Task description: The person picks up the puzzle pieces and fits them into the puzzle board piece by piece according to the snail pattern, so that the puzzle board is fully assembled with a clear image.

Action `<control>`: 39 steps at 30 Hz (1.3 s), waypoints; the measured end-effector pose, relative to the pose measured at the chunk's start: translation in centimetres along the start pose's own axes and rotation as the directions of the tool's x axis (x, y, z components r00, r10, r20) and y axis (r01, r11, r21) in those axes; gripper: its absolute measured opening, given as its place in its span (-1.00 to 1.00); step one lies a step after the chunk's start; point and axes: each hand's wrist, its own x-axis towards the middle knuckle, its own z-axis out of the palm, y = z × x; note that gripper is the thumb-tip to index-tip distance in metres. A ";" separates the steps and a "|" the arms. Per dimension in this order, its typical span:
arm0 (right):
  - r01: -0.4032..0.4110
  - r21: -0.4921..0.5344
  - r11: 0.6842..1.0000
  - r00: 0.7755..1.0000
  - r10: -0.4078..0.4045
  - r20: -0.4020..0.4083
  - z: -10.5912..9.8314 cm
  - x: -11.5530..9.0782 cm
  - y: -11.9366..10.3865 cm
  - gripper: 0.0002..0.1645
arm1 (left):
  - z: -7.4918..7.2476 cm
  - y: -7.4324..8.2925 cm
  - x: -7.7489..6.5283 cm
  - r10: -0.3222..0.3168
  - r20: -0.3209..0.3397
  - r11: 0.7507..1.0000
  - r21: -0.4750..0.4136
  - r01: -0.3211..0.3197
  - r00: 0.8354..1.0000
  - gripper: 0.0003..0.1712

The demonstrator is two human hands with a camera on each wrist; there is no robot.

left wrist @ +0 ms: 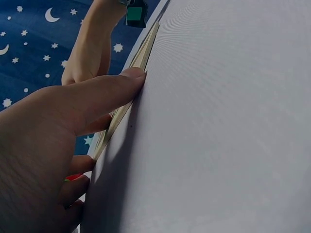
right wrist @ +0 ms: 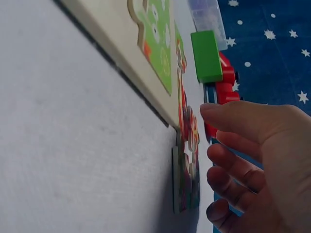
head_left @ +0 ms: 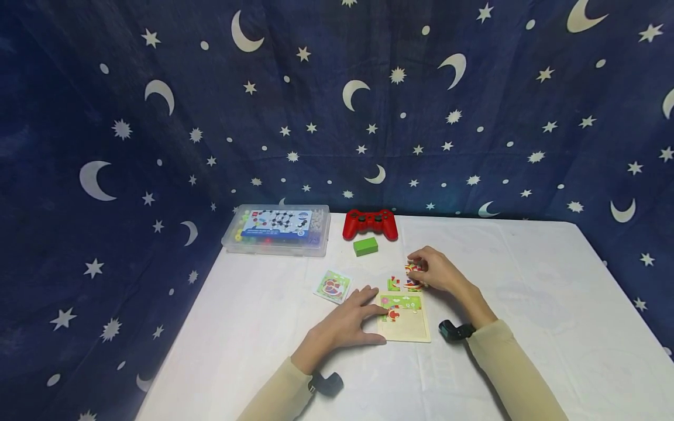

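Note:
A square wooden puzzle board (head_left: 416, 333) lies on the white table, with green pieces along its far side and a red piece (head_left: 393, 315) at its left. My left hand (head_left: 344, 321) spreads along the board's left side. In the left wrist view, the left thumb (left wrist: 114, 92) rests on the board's edge. My right hand (head_left: 437, 270) hovers over loose patterned pieces (head_left: 413, 284) just beyond the board. In the right wrist view, the right thumb stands apart from the bent fingers (right wrist: 233, 162), with nothing visible between them. Another loose piece (head_left: 393, 284) lies beside the cluster.
A small picture card (head_left: 333, 286) lies left of the board. Farther back are a green block (head_left: 365, 247), a red game controller (head_left: 370, 224) and a clear plastic case (head_left: 276, 230) of small coloured parts. A star-and-moon cloth (head_left: 326, 117) hangs behind the table.

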 end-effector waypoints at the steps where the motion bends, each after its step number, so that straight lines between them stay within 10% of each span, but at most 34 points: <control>1: -0.008 -0.004 1.000 1.000 0.008 0.006 0.0 0.1 0.1 -0.48 | 0.0 0.0 0.0 -0.001 0.001 1.000 -0.001 0.001 1.000 -0.30; 39: -0.026 0.018 1.000 0.997 0.024 0.068 0.1 0.9 0.1 -0.67 | 0.2 -0.1 0.1 0.000 -0.006 1.000 -0.022 0.000 1.000 -0.30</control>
